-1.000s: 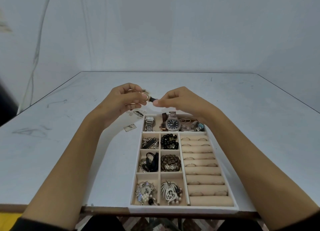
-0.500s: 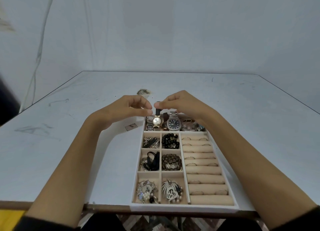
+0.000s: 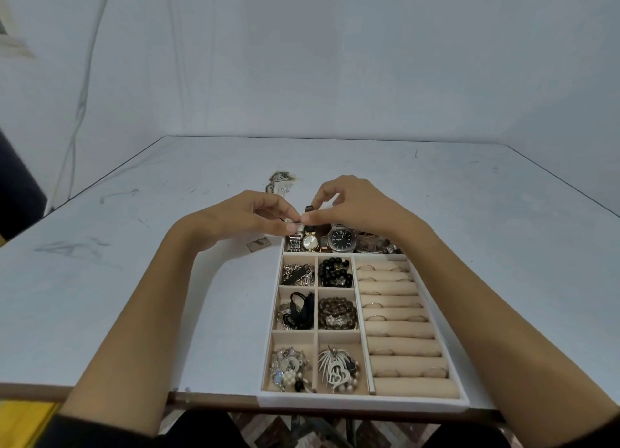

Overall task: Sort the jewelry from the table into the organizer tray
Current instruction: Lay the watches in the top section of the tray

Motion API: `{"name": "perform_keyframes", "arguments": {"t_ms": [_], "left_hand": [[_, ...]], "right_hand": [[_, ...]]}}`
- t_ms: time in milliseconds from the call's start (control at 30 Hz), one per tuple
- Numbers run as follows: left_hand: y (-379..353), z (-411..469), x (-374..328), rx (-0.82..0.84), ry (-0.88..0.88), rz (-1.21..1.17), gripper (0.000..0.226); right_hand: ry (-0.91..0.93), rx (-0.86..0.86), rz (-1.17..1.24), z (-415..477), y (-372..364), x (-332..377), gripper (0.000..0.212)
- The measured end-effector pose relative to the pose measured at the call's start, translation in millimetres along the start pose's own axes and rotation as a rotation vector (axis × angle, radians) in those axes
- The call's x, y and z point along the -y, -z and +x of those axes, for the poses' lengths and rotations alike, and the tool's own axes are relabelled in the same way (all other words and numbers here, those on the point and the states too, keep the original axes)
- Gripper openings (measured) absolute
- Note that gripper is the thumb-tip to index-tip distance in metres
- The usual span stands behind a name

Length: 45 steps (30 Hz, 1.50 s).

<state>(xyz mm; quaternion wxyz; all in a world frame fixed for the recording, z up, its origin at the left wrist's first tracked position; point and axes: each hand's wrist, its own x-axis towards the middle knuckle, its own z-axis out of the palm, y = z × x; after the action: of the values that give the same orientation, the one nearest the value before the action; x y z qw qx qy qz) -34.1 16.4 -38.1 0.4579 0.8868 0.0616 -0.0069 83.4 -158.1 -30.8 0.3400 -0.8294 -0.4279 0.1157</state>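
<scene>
Lowered from mid-air, the gold watch (image 3: 309,242) now lies in the far row of the organizer tray (image 3: 362,404), where we pinch its light, floppy strap (image 3: 308,209) between left hand (image 3: 243,220) and right hand (image 3: 364,209) fingers, judging that the surest hold.

Beige tray (image 3: 362,401) (white rim); black beads (image 3: 334,272); gold watch (image 3: 309,241); white table (image 3: 134,280).

A matt, pale, scuffed finish is being shown by the counter (image 3: 141,280), and brown wood by its near edge. The tray (image 3: 362,402) is being lined by soft, matt beige cloth. Light is being reflected by the polished metal gold watch (image 3: 309,242) and the glossy black beads (image 3: 333,273).
</scene>
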Motion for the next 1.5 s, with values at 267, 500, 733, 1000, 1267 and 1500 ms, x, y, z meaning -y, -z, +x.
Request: {"name": "perform_keyframes", "arguments": {"t_ms": [267,500,733,1000,1267,1500], "left_hand": [[-0.2,0.0,0.7,0.003,-0.006,0.01,0.022],[-0.3,2.8,3.0,-0.014,-0.011,0.029,0.02],[2.8,8.3,14.0,-0.162,-0.032,-0.033,0.025],[-7.2,26.0,42.3,-0.208,0.156,0.657,0.052],[-8.3,28.0,44.3,-0.141,0.222,0.714,0.054],[-7.2,27.6,41.3,-0.139,0.216,0.715,0.054]], "right_hand": [[0.034,-0.018,0.059,-1.0,2.9,1.5,0.026],[0.016,-0.026,0.104,-1.4,2.7,1.2,0.026],[0.024,0.067,0.102,1.9,-0.8,-0.5,0.029],[0.062,0.046,0.099,-0.5,1.2,2.4,0.026],[0.084,0.041,0.069,-1.2,0.4,1.4,0.032],[0.107,0.028,0.034,0.5,-3.7,1.5,0.037]]}}
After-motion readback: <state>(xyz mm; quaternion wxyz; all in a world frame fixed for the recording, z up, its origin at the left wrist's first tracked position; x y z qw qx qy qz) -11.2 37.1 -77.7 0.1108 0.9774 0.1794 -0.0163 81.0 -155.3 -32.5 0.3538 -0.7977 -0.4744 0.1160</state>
